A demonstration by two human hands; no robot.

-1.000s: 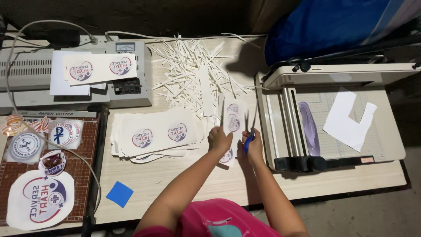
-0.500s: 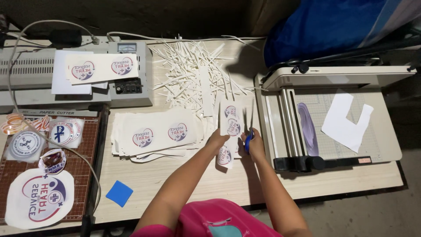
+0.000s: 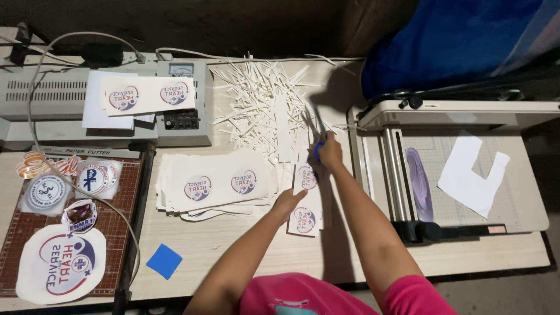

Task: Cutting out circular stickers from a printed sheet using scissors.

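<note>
Right hand (image 3: 330,153) holds scissors (image 3: 318,135) by blue handles, grip closed round them; the blades point far, up into the scrap heap. Left hand (image 3: 287,202) presses down on a paper strip (image 3: 306,200) with two round printed logos, fingers bent onto its left edge (whether it pinches the strip or only pins it, cannot tell). The strip lies near the middle of the counter (image 3: 245,251), running near to far, its far end just below the right hand.

Left of the strip, touching or nearly so: a loose stack of sheets (image 3: 213,184) with the same round logos. Far of it: a heap of thin white offcuts (image 3: 262,108), spread wide.

Far left: a grey laminator (image 3: 52,102) with a two-logo strip lying on top. Near left: a cutting board (image 3: 125,192), brown grid, carrying round stickers (image 3: 46,192) and one large oval sticker (image 3: 61,265). A small blue square (image 3: 164,261) lies on the counter beside the board.

Right: a white paper trimmer (image 3: 455,111) with a notched white scrap (image 3: 475,175) on its bed. Far right: blue fabric (image 3: 455,41).
</note>
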